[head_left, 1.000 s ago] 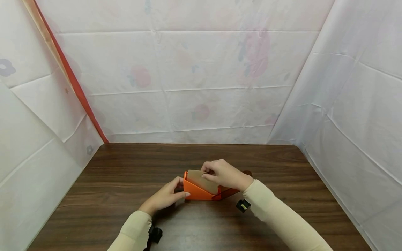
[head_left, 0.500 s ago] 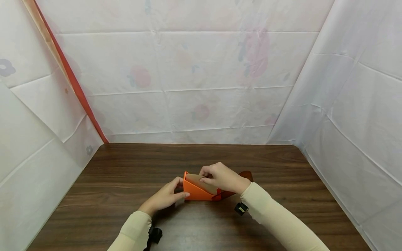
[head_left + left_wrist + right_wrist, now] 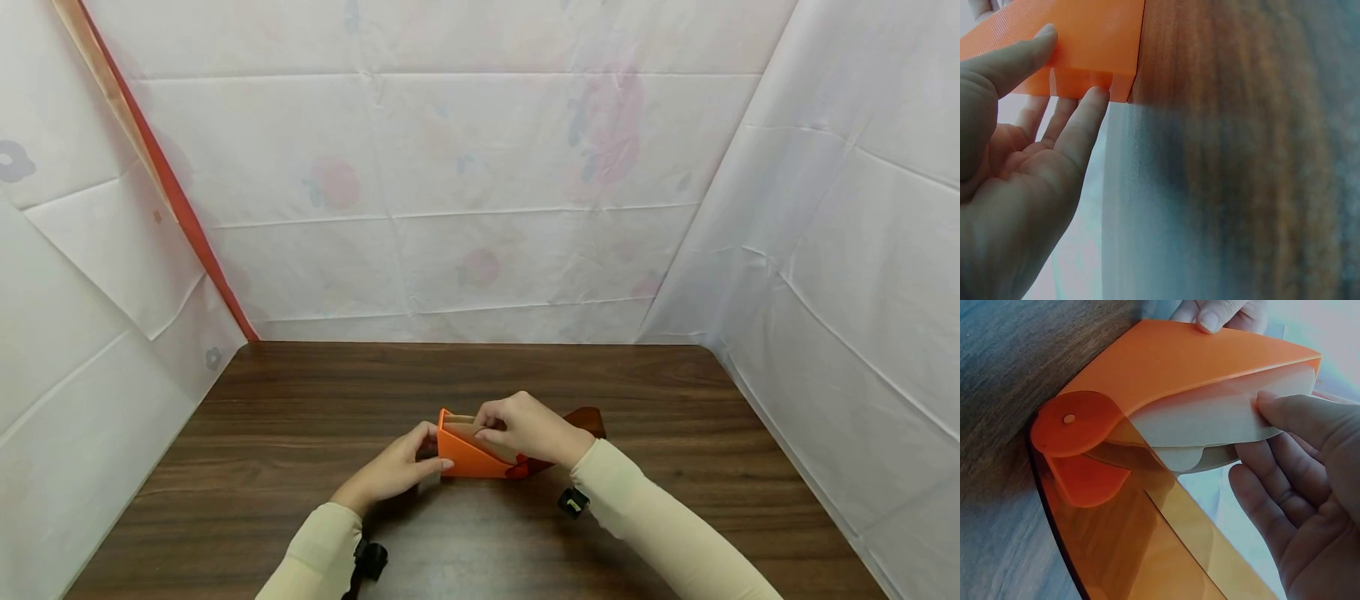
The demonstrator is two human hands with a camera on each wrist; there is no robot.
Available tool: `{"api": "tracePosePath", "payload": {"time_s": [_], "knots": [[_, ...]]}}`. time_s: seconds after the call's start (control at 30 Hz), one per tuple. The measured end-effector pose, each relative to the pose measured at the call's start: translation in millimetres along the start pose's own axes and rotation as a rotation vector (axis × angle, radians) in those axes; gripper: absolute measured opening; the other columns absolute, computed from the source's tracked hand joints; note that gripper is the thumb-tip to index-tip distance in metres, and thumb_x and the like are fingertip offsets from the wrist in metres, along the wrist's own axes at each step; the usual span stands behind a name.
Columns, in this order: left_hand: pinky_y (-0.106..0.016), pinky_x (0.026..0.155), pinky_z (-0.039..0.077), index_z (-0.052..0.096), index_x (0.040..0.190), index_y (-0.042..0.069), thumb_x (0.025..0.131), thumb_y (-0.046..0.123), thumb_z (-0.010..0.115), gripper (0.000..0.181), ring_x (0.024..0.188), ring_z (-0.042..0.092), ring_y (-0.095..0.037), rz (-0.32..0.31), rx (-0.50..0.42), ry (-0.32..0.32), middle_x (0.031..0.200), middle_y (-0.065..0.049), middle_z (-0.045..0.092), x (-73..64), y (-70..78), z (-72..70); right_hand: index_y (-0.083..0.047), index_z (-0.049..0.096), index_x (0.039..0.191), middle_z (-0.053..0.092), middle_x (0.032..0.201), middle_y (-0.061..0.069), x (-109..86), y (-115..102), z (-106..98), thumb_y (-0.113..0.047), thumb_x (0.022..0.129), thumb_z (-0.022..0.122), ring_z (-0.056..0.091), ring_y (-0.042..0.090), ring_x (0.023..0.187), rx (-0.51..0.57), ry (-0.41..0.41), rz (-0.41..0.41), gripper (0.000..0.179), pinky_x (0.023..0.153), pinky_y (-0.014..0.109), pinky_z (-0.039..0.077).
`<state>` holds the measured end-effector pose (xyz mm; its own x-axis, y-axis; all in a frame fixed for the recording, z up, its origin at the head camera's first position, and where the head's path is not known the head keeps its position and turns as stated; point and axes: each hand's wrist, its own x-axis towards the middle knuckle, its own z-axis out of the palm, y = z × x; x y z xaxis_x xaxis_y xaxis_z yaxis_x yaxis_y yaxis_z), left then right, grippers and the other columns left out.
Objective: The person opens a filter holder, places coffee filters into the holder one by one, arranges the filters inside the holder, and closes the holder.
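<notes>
An orange holder (image 3: 467, 457) with a sloping side stands on the table, its hinged amber see-through lid (image 3: 1141, 550) swung open to the right. Beige paper coffee filters (image 3: 1204, 415) sit inside, their curved edges sticking out above the rim. My right hand (image 3: 528, 427) pinches the filters, thumb on the near face and fingers behind, as the right wrist view shows. At the holder's left end is my left hand (image 3: 390, 473), steadying it. In the left wrist view, the thumb lies on the holder's side and fingertips touch its end wall.
The dark wood table (image 3: 315, 400) stretches around the holder. White printed cloth (image 3: 480, 167) hangs behind it and at both sides, with a red strip (image 3: 180, 200) at the left corner. A small black camera (image 3: 573, 502) sits at my right wrist.
My right hand has moved slightly down and left, and the filters have sunk lower into the holder. A gap between filter edges now shows. My left hand has stayed in place.
</notes>
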<state>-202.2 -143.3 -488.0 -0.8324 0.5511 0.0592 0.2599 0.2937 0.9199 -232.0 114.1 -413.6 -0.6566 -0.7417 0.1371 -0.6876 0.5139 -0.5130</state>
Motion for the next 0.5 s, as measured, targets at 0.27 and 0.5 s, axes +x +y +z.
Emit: {"api": "tracePosePath", "payload": {"time_s": [0.27, 0.5], "knots": [[-0.042, 0.093, 0.049, 0.050, 0.125, 0.007, 0.100, 0.018, 0.065, 0.032, 0.115, 0.059, -0.026, -0.007, -0.004, 0.003, 0.123, -0.007, 0.062, 0.5, -2.0, -0.3, -0.015, 0.072, 0.100, 0.066, 0.078, -0.013, -0.4, 1.1, 3.0, -0.017, 0.095, 0.071, 0.048, 0.000, 0.055, 0.018, -0.011, 0.018, 0.005, 0.054, 0.019, 0.048], [-0.041, 0.093, 0.049, 0.050, 0.125, 0.007, 0.100, 0.021, 0.066, 0.033, 0.115, 0.059, -0.026, 0.000, 0.016, -0.002, 0.123, -0.007, 0.062, 0.5, -2.9, -0.1, -0.016, 0.072, 0.100, 0.068, 0.080, -0.011, -1.4, -0.2, 3.6, -0.017, 0.095, 0.072, 0.052, 0.000, 0.058, 0.029, -0.004, 0.026, 0.005, 0.058, 0.019, 0.050]]}}
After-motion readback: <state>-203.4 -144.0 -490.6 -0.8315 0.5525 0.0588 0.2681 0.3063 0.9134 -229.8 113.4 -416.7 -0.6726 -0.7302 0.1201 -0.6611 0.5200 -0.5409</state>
